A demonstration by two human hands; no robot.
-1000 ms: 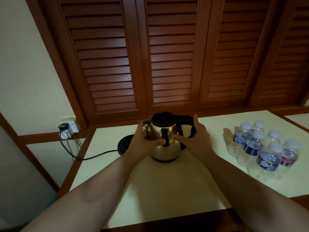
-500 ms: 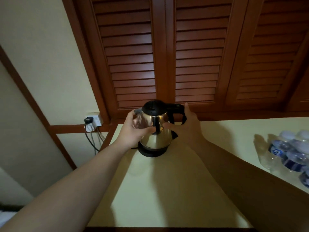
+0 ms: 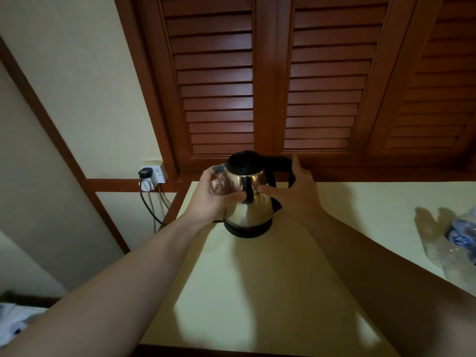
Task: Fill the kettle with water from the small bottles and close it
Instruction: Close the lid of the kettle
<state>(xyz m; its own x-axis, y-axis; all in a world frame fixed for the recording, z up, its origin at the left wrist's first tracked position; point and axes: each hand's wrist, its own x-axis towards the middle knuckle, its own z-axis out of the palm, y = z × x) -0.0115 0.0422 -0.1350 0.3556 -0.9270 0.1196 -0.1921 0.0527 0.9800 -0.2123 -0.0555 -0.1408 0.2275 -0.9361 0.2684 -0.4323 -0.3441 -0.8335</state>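
A shiny steel kettle (image 3: pixel 244 217) with a black lid (image 3: pixel 243 161) down on its top stands on its round black base (image 3: pixel 248 231) at the back of the cream table (image 3: pixel 257 292). My left hand (image 3: pixel 211 197) grips the kettle's left side by the spout, thumb across the front. My right hand (image 3: pixel 296 197) holds the right side around the black handle, thumb on the steel body. Small water bottles (image 3: pixel 461 238) with blue labels show only partly at the right edge, well apart from both hands.
A wall socket (image 3: pixel 154 172) with a black plug and hanging cords (image 3: pixel 150 210) is left of the table's back corner. Brown louvred wooden doors (image 3: pixel 257 86) rise straight behind the table. White cloth lies low at the left edge.
Both hands carried the kettle left from the bare table and set it on the black base. My view swung left, so most of the bottles left the frame.
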